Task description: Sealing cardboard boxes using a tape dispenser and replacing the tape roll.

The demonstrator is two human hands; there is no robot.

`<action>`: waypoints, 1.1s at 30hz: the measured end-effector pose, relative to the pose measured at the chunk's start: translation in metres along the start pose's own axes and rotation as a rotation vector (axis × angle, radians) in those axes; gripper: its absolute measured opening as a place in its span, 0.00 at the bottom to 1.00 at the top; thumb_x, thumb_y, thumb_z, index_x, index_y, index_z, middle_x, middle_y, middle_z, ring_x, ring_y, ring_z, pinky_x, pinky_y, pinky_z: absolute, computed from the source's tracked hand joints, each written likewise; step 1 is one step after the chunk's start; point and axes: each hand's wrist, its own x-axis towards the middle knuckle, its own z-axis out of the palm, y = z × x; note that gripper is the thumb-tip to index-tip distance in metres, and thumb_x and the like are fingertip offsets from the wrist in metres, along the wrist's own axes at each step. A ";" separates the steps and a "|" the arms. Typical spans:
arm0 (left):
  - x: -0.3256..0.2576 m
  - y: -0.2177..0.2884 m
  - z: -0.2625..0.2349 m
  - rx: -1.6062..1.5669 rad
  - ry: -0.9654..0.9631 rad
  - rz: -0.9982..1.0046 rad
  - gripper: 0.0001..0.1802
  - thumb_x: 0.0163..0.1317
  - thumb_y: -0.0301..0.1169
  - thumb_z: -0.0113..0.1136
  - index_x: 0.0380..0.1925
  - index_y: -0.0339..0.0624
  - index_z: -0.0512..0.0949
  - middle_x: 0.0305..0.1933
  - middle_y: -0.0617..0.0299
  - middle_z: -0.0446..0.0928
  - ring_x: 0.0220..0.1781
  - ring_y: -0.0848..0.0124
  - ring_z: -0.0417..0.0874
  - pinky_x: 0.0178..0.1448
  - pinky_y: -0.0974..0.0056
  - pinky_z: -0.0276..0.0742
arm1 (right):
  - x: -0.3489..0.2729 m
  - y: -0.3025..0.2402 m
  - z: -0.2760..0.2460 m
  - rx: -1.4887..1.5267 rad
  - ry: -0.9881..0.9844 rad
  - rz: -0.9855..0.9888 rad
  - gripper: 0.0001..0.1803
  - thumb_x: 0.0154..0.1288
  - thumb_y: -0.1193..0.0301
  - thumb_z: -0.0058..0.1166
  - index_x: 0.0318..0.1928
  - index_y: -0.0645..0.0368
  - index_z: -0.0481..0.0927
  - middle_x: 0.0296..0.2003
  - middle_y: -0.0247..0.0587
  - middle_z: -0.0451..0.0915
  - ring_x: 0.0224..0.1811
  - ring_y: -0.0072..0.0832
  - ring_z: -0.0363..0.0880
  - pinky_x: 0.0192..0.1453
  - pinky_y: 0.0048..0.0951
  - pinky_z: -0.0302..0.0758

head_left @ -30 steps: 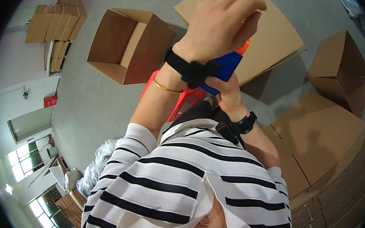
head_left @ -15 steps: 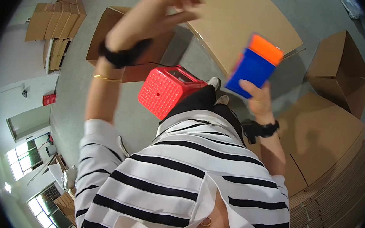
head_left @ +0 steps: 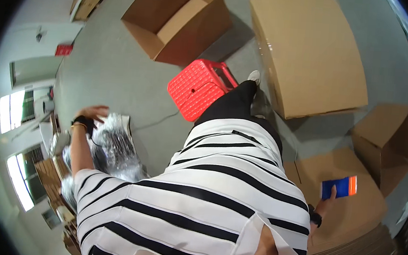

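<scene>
At the left, my left hand (head_left: 96,113) is stretched out with its fingers apart and nothing in it. Just beside and below it lies a heap of shiny clear plastic wrap (head_left: 117,144); I cannot tell whether the hand touches it. On the far right, my right hand (head_left: 329,199) grips a blue-and-orange flat rectangular thing (head_left: 337,189), its thumb across the blue face and the orange end pointing away to the right. Beneath that hand lie flat cardboard sheets (head_left: 351,220).
A red plastic stool (head_left: 192,90) stands in front of my legs, with a cable near it. Ahead are a large closed carton (head_left: 317,55) and an open carton (head_left: 179,23). Another open carton (head_left: 387,143) stands at the right, beyond the cardboard sheets.
My left hand has swung from ahead down to the left, by the plastic wrap. My right hand has carried the blue-and-orange thing to the right, over the cardboard. My view has turned.
</scene>
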 end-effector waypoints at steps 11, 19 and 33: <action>0.024 -0.357 0.212 -0.360 -0.407 -1.038 0.29 0.57 0.44 0.67 0.59 0.54 0.74 0.53 0.54 0.81 0.55 0.56 0.82 0.53 0.50 0.76 | 0.068 -0.025 -0.030 0.449 -0.092 0.353 0.31 0.60 0.55 0.63 0.57 0.63 0.73 0.50 0.42 0.77 0.51 0.32 0.76 0.58 0.33 0.71; 0.067 -0.373 0.078 0.745 0.240 -0.627 0.27 0.59 0.46 0.63 0.58 0.54 0.75 0.53 0.55 0.81 0.55 0.58 0.82 0.54 0.51 0.76 | 0.054 -0.029 -0.036 0.495 0.030 0.200 0.31 0.61 0.56 0.63 0.57 0.64 0.73 0.50 0.42 0.76 0.51 0.33 0.75 0.59 0.34 0.70; 0.114 0.564 -0.138 -0.058 0.780 1.528 0.08 0.67 0.27 0.58 0.44 0.37 0.80 0.37 0.62 0.82 0.42 0.77 0.81 0.49 0.71 0.76 | -0.217 -0.103 0.135 0.433 0.603 0.538 0.29 0.60 0.61 0.64 0.56 0.65 0.74 0.47 0.41 0.79 0.46 0.30 0.78 0.54 0.33 0.74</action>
